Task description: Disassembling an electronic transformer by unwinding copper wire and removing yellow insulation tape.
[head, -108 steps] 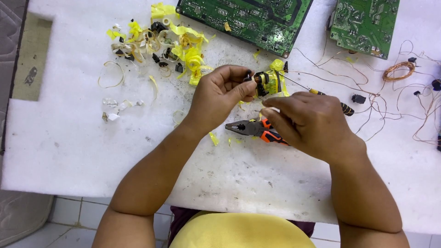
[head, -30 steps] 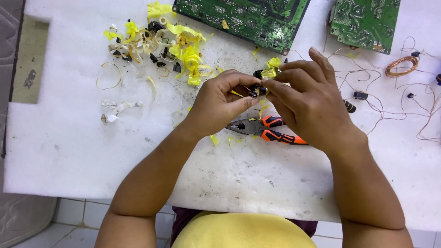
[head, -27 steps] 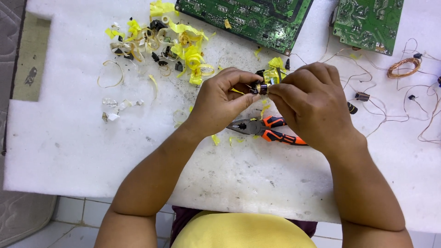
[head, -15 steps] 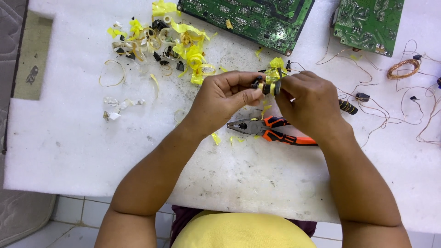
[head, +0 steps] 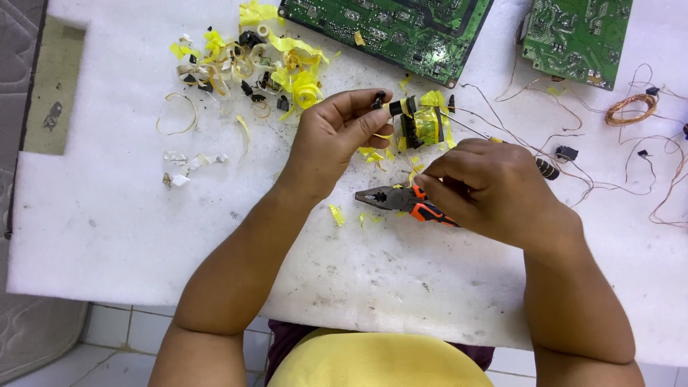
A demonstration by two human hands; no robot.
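Fingers of the left hand (head: 333, 136) pinch a small coil component wrapped in yellow tape (head: 419, 123), lifted just above the white foam mat (head: 107, 215). Close beside it, nearer the person, the right hand (head: 487, 188) is curled shut, fingertips pressed together, though what they grip is too small to tell. Under that hand lie pliers with orange and black handles (head: 401, 201), flat on the mat. Beyond the left hand sits a heap of yellow tape scraps (head: 279, 64); past both hands lie two green circuit boards (head: 401, 29), with copper wire (head: 631, 107) strewn off to the right.
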